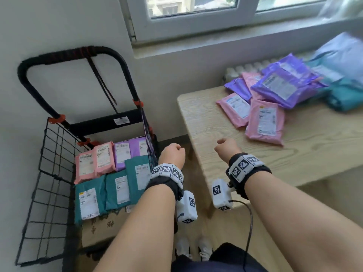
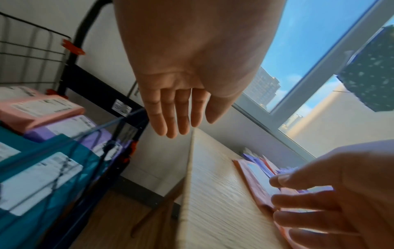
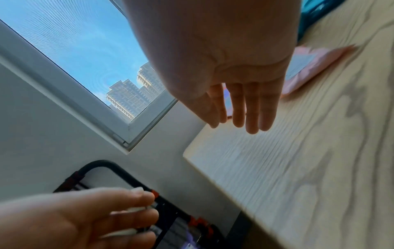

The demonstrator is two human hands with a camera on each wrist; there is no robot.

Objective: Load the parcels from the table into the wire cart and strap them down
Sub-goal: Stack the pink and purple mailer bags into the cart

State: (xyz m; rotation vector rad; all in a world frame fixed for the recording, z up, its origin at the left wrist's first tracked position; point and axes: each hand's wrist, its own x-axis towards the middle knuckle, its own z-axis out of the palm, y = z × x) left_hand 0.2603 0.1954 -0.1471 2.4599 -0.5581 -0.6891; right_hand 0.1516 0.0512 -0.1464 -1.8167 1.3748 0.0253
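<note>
Paused between loads with nothing held: carried the left hand (image 1: 172,154) slack, fingers loose and nearly straight, in the gap between the wire cart (image 1: 53,173) and the table (image 1: 216,124), and the right hand (image 1: 227,148) just as loose and empty over the table's near left corner. Found the unloaded parcels heaped toward the table's far right edge, with the nearest pink parcel (image 1: 265,120) lying flat at the front of the heap, touching a second pink parcel (image 1: 234,108) and tucked partly under a purple parcel (image 1: 282,85). Found the cart's load (image 1: 110,183) of teal, pink and purple packets laid flat in rows. Judged the step in hand to be the reach for the next packet. Would have paid to take the nearest pink one first, pinched at its free near edge and slid clear so as not to drag the purple one along, then laid flat and label-up on the rows. Left the strap (image 1: 102,81) hanging from the cart's handle, for last.
</note>
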